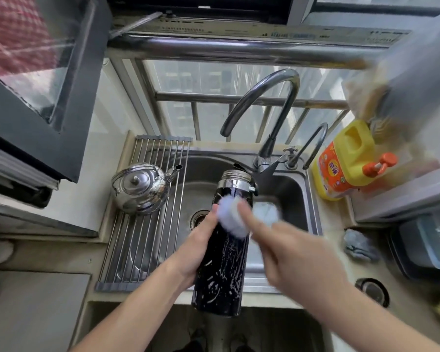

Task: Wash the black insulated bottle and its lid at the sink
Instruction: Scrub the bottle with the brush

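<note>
Suds streak the black insulated bottle (221,252) in the head view. It is held tilted over the front half of the sink (294,189), with its base out past the sink's near rim and its open steel neck pointing toward the sink's back edge. No lid is on the neck.

The left hand (201,247) grips the bottle from the sink's left side, its fingers (212,214) wrapped around the middle of the body. The right hand (290,250) comes in from the sink's right side, smeared by motion. Its fingers (243,208) hold a pale sponge (230,217) pressed against the upper body of the bottle, just below the steel collar. How they close on it is too blurred to tell.

A curved faucet (272,105) rises from the sink's back edge and arches over the basin. A drying rack (142,250) of steel rods spans the sink's left part and carries a shiny kettle (140,188), its spout turned toward the basin. On the tabletop (334,224) to the right of the sink, a yellow detergent jug (343,163) with an orange pump stands near the back corner. A grey cloth (360,246) lies crumpled closer to the front.
</note>
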